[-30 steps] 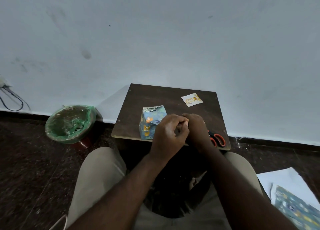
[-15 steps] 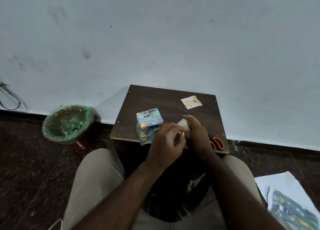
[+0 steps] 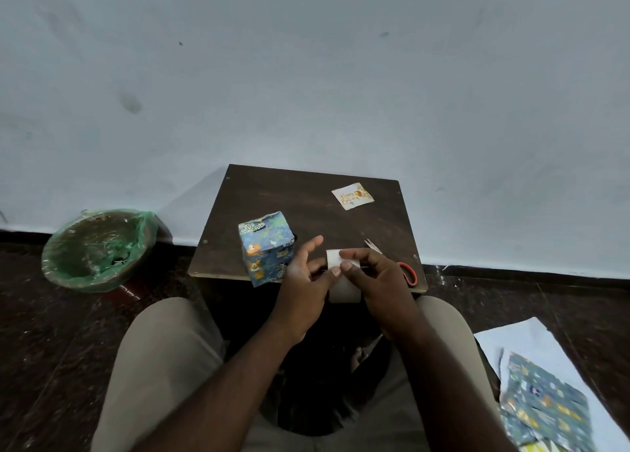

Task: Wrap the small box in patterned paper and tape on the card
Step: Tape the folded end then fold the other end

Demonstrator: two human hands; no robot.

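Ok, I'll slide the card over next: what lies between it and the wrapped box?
In the head view, only bare table lies between card and wrapped box; the left hand and right hand hold the tape roll off that line.

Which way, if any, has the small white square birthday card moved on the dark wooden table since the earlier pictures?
No. The white square birthday card lies by the far right corner of the dark wooden table, as before.

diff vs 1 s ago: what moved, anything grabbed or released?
The hands have opened out of their tight huddle: the left hand has spread its fingers, exposing the tape roll, which both hands grip, the right hand pinching its top edge. Nothing released. The wrapped box, card and scissors lie unmoved on the table.
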